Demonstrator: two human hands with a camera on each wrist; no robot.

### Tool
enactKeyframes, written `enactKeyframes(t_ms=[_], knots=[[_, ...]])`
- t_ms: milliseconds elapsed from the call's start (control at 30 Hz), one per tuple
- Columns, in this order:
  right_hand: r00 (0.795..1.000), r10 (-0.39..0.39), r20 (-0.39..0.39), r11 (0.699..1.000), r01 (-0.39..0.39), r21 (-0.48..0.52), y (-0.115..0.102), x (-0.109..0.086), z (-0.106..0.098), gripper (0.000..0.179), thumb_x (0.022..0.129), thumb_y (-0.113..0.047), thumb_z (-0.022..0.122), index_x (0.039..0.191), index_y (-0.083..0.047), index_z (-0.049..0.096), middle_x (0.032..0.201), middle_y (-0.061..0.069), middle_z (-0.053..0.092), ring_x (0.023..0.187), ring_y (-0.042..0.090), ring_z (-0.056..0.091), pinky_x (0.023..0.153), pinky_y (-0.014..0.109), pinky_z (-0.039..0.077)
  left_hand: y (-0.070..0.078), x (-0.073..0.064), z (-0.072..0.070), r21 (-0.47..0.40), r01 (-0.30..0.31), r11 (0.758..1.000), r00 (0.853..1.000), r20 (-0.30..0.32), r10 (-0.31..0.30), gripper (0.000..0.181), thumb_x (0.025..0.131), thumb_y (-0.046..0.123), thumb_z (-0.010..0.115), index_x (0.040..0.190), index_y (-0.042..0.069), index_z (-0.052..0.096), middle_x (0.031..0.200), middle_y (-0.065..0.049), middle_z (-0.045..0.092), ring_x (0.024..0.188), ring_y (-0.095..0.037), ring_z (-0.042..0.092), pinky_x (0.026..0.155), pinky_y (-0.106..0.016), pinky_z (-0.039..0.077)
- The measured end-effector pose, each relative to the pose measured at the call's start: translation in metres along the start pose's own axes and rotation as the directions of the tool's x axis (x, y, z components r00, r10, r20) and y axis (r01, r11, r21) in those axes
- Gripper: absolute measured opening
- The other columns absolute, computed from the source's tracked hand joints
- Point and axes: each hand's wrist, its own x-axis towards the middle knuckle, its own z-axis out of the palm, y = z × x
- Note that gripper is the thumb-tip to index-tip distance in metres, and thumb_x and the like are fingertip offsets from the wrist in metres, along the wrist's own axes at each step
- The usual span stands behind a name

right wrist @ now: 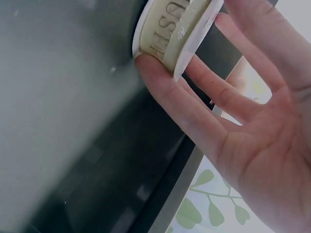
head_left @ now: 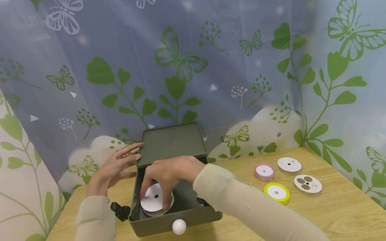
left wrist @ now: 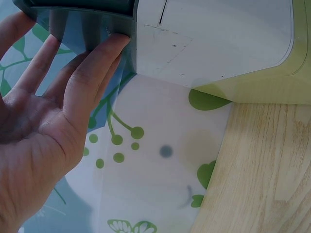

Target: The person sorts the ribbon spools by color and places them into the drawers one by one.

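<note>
Inside the box point(head_left: 158, 227), in the head view, your right hand point(head_left: 172, 171) has the white spool point(head_left: 151, 204) gripped by its edge, fingers and thumb curled, near the box's left wall. Your left hand point(head_left: 112, 170) spreads nearly straight fingers against the box's raised lid point(head_left: 171, 142), holding nothing. The step looks like handling that spool within the box; the next move calls for a level grip, clear of the walls. Right of the box, four flat, round spools point(head_left: 277, 193) lie on the wood-grain table point(head_left: 349, 213).

In the left wrist view, your fingertips touch a smooth dark rim point(left wrist: 82, 10), probably the lid's, though it is cut off.

In the right wrist view, cream, lettered ribbon point(right wrist: 169, 26) sits between the spool's thin pale flanges, inside the box's dark, slightly glossy interior.
</note>
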Motion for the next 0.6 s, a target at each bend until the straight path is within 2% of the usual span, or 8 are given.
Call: enactKeyframes(t_ms=[367, 600], knots=[[1.000, -0.007, -0.004, 1.000, 0.007, 0.014, -0.0029, -0.0005, 0.0011, 0.064, 0.074, -0.028, 0.095, 0.132, -0.039, 0.071, 0.142, -0.016, 0.064, 0.139, 0.010, 0.055, 0.111, 0.028, 0.048, 0.0003, 0.0006, 0.0002, -0.011, 0.003, 1.000, 1.000, -0.002, -0.003, 0.067, 0.108, 0.029, 0.055, 0.166, 0.015, 0.024, 0.175, -0.014, -0.001, 0.159, -0.049, 0.002, 0.121, -0.067, 0.029], [1.000, -0.024, -0.015, 1.000, 0.024, -0.012, -0.0037, -0.0003, 0.0031, 0.066, 0.075, -0.028, 0.095, 0.136, -0.033, 0.069, 0.142, -0.014, 0.065, 0.135, 0.009, 0.057, 0.107, 0.025, 0.049, -0.0009, 0.0002, -0.0006, -0.005, -0.005, 1.000, 1.000, 0.005, 0.005, 0.066, 0.109, 0.029, 0.054, 0.166, 0.016, 0.023, 0.175, -0.013, -0.002, 0.159, -0.048, 0.002, 0.121, -0.067, 0.029]])
